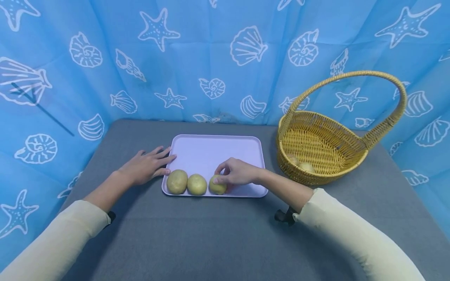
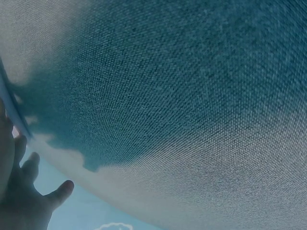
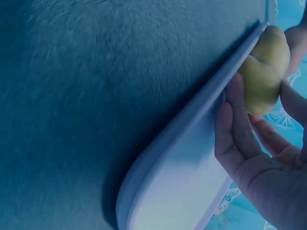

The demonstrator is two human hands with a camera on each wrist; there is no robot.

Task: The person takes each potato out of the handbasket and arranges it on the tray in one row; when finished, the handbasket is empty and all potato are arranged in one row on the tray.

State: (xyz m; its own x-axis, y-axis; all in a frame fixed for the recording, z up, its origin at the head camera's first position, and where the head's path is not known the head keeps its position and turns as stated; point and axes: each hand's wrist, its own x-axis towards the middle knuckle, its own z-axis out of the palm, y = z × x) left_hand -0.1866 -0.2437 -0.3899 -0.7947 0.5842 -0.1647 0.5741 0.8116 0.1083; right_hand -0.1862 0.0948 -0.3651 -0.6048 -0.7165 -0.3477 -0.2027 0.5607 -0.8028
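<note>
Three potatoes stand in a row along the near edge of a pale lilac tray [image 1: 218,152]. The largest potato [image 1: 177,182] is at the left corner, with a middle potato [image 1: 197,184] close beside it. My right hand [image 1: 240,171] pinches the third potato [image 1: 216,185] between thumb and fingers, low over the tray; the right wrist view shows this potato [image 3: 261,91] at the fingertips. Fingers spread and straight, my left hand [image 1: 145,166] rests at the tray's left rim. In the left wrist view that left hand [image 2: 24,191] shows only at the lower left.
A yellow woven basket [image 1: 316,175] with a tall arched handle [image 1: 365,73] stands right of the tray, two potatoes [image 1: 306,167] inside. Grey cloth [image 1: 197,238] covers the table. A blue curtain [image 1: 211,50] with white shells and starfish hangs behind.
</note>
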